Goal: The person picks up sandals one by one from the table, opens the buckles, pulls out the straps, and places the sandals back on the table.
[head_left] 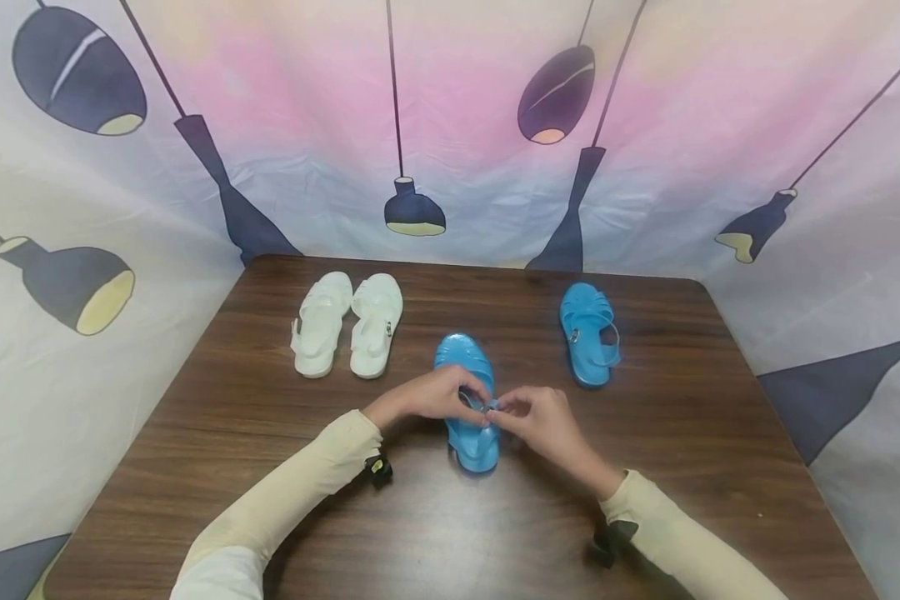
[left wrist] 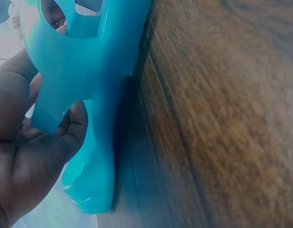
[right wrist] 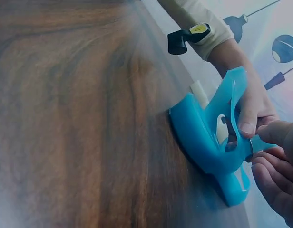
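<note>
A blue jelly sandal [head_left: 476, 457] stands on the table between both hands, its toe pointing away from me. My left hand [head_left: 437, 393] comes in from the left and holds the sandal's side by the buckle, with thumb and fingers around the strap. From the right, my right hand [head_left: 546, 421] pinches the strap's end between thumb and fingertips. In the right wrist view the ankle strap [right wrist: 238, 85] arches up over the heel, and the metal buckle [right wrist: 251, 146] sits between the two hands. The fingers partly hide the buckle in the head view.
A second blue sandal [head_left: 591, 367] lies at the back right of the brown wooden table [head_left: 255, 467]. Two white sandals [head_left: 320, 333] lie side by side at the back left. Behind the table hangs a cloth [head_left: 465, 108] printed with lamps.
</note>
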Demonstrator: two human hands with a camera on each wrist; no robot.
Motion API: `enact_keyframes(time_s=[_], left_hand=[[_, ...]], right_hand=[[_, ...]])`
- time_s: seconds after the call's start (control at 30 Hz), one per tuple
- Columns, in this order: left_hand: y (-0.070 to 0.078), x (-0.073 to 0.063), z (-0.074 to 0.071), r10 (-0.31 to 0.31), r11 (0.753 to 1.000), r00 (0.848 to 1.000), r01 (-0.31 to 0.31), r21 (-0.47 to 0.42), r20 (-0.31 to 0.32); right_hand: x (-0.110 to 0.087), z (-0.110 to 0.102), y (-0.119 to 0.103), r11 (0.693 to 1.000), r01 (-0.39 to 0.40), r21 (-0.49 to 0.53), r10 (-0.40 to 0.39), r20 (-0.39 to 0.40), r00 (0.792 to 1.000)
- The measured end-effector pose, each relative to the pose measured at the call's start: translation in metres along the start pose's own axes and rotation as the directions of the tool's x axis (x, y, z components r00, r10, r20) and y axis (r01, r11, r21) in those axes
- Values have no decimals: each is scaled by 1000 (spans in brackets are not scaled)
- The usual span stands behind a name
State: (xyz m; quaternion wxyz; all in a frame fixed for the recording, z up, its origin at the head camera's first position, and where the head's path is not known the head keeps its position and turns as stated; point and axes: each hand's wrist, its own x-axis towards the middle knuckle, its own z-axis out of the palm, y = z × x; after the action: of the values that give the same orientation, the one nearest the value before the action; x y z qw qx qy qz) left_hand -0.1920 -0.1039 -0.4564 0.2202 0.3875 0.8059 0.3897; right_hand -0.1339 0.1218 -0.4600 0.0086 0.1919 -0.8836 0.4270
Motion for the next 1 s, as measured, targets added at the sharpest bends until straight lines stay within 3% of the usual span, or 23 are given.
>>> enact_keyframes(time_s=[0.2,0.53,0.8,1.0], left_hand=[[0,2,0,0,1000,1000,0,8,9],[-3,4,5,52,999,999,-51,-6,17],[-6,5,4,58,998,998,-57,-9,22],[-8,3,4,61,998,998,-60,-16,26]], right_hand=[[-2,2,0,997,68,-28,-68,-21,997],[0,9,0,981,182,-72,-184,-35,982],[1,11,-1,983,171,-70,-176,-63,982],[1,10,-1,986,145,-77,-147,-26,989]])
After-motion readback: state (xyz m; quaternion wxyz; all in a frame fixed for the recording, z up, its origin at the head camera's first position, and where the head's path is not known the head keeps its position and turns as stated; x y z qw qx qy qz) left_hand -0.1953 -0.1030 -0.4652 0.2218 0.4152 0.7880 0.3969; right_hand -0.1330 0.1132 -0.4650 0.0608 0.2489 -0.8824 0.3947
